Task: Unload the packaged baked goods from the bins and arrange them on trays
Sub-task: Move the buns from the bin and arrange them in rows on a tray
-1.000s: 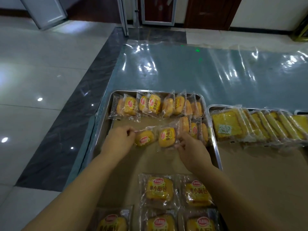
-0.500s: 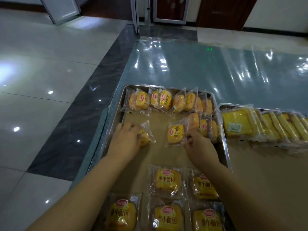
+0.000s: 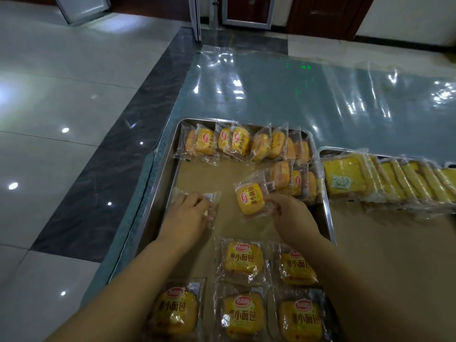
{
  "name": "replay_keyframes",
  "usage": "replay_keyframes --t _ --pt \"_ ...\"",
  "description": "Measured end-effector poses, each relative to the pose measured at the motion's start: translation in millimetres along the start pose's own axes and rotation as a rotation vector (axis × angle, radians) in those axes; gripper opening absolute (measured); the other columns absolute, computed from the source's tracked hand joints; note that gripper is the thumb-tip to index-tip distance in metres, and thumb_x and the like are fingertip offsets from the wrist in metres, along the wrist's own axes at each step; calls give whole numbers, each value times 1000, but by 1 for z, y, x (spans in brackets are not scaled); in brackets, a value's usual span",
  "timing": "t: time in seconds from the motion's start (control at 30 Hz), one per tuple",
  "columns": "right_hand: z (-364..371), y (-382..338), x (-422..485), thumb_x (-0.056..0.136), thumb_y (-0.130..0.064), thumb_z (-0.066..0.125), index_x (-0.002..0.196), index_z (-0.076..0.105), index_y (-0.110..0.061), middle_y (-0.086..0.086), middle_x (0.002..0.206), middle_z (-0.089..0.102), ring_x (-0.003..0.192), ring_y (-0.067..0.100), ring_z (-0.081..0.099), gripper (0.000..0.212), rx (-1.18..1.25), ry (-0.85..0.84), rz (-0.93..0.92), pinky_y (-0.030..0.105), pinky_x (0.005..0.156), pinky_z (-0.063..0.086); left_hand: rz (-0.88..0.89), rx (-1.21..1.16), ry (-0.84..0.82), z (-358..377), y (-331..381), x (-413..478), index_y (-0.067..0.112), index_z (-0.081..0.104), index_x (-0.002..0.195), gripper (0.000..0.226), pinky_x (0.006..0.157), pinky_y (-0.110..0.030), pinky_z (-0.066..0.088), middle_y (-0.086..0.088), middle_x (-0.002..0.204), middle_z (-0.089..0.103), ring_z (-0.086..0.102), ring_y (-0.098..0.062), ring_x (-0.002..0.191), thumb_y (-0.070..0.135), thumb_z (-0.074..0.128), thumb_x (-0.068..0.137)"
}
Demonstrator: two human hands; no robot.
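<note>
Every wrapper I could read said 小面包 in dark characters under a red oval logo, and the logo text was too small to make out. The right hand point(image 3: 291, 215) pinched a bun packet point(image 3: 250, 198) by its right-hand wrapper edge, thumb and fingertips closed on the plastic. The bun itself sat just left of the fingers, tilted, over the brown liner in the middle of the steel tray point(image 3: 158, 193).

The left hand point(image 3: 190, 213) had its fingers curled over a second packet point(image 3: 213, 196) near the tray's left side. The hand hid nearly all of it, with only clear wrapper poking out past the fingertips.

A back row point(image 3: 237, 143) of buns stood on edge along the far rim, overlapping, so the ones on the right were half hidden. Five flat packets point(image 3: 243, 260) lay nearest the camera, and the lowest ones were cut off by the frame.

To the right, a second tray point(image 3: 323, 152) held cake slices point(image 3: 385, 178) leaning in a line. The white sticker point(image 3: 341, 181) on the first one was unreadable.
</note>
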State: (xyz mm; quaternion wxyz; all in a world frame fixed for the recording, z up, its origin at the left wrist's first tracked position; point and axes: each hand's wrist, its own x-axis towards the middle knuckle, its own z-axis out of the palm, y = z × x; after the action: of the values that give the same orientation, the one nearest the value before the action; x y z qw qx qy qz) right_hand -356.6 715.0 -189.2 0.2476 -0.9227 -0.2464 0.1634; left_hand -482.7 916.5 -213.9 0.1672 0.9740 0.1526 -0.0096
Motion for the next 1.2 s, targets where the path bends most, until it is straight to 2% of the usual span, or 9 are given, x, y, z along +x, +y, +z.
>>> replay_keyframes --t 0.17,0.37,0.53,0.6,0.77,0.83,0.9,1.03,1.2 --pt "-5 4 -3 89 4 46 117 64 -23 5 122 56 102 20 56 42 -20 -29 -23 29 81 48 -52 7 -7 3 -5 -35 30 50 130 47 103 -37 31 1 136 40 31 -21 125 41 60 85" --pt "-15 2 -11 87 5 48 110 69 -17 7 123 58 107 22 54 38 23 99 -39 23 83 39 -79 7 9 9 -5 -63 31 51 129 48 104 -41 32 -2 137 41 29 -24 126 43 61 84" --pt "-10 -12 -27 90 -11 53 93 71 -9 7 86 69 75 25 61 18 99 152 -34 33 64 48 -129 14 -30 8 -4 -76 35 47 131 48 101 -40 35 1 138 36 23 -27 126 49 56 85" --pt "-3 -23 -33 90 -18 58 90 70 -9 3 76 68 68 20 61 15 123 146 -22 29 60 48 -121 24 -49 7 -5 -80 36 46 131 50 101 -40 35 2 138 37 25 -26 125 51 56 84" --pt "18 -53 -42 91 -22 58 119 62 -13 2 94 69 77 14 64 30 230 -212 -51 21 63 49 -99 0 -89 4 -8 -89 39 45 129 51 98 -37 35 7 133 40 30 -22 123 55 54 82" --pt "21 -54 -44 92 -20 57 123 58 -15 -3 88 66 78 14 65 32 228 -275 -61 24 67 51 -108 -39 -63 1 -9 -91 36 48 127 47 96 -35 37 7 130 43 32 -19 120 53 54 83" --pt "18 -47 -44 92 -20 56 122 59 -19 -6 83 62 79 14 62 31 130 -207 -65 27 68 50 -122 -55 1 -3 -9 -89 31 52 125 42 92 -34 39 4 126 47 36 -19 116 48 53 87" --pt "12 -27 -46 92 -20 54 118 61 -19 -1 98 66 85 12 58 27 -22 -104 -68 28 75 50 -101 -80 90 -9 1 -75 28 56 121 34 90 -35 40 4 119 54 41 -19 109 42 48 91" --pt "7 -13 -49 89 -17 59 115 63 -18 0 99 67 85 12 59 26 -26 -5 -81 31 77 52 39 -148 30 -2 29 -39 26 54 126 33 91 -29 31 4 129 53 37 -16 113 33 41 96"
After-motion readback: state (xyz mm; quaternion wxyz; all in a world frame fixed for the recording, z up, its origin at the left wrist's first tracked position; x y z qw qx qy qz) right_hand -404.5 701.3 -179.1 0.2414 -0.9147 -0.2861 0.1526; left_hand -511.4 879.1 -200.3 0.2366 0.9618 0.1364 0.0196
